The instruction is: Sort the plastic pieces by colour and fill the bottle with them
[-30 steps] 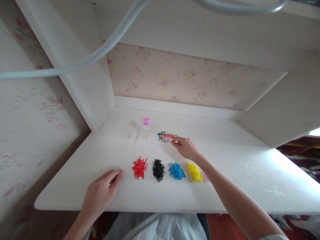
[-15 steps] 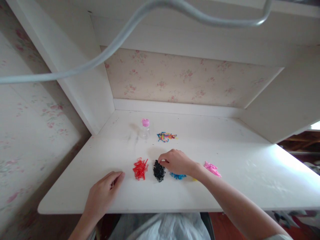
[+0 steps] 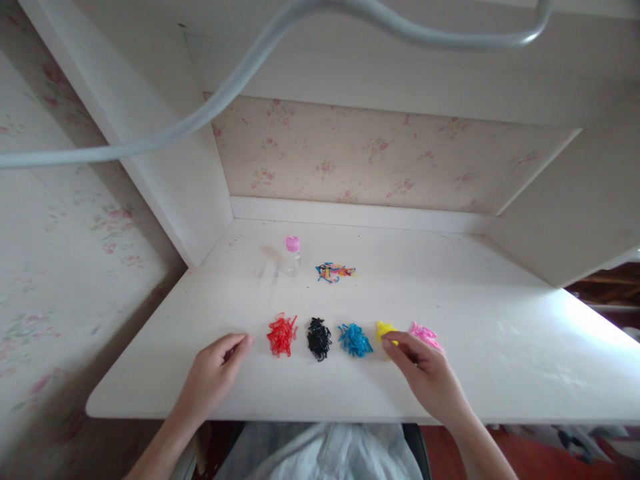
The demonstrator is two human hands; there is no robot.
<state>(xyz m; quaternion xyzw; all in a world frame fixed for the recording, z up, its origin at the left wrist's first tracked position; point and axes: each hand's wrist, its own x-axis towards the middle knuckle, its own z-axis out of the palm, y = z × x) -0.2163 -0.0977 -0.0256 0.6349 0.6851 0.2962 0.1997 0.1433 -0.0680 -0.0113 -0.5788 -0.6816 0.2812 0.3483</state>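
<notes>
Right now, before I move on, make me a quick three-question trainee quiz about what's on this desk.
1. What colour is the pile between the red pile and the blue pile?
2. True or false: the clear container has a blue lid.
3. Which of these does the right hand partly hide from view: A, red pile; B, blue pile; C, yellow pile?

Key:
1. Black: the black pile.
2. False: it has a pink lid.
3. C, the yellow pile.

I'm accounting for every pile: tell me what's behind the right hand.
Parts of a yellow heap of small bands and a pink heap of small bands show; whatever the right hand covers is hidden.
</notes>
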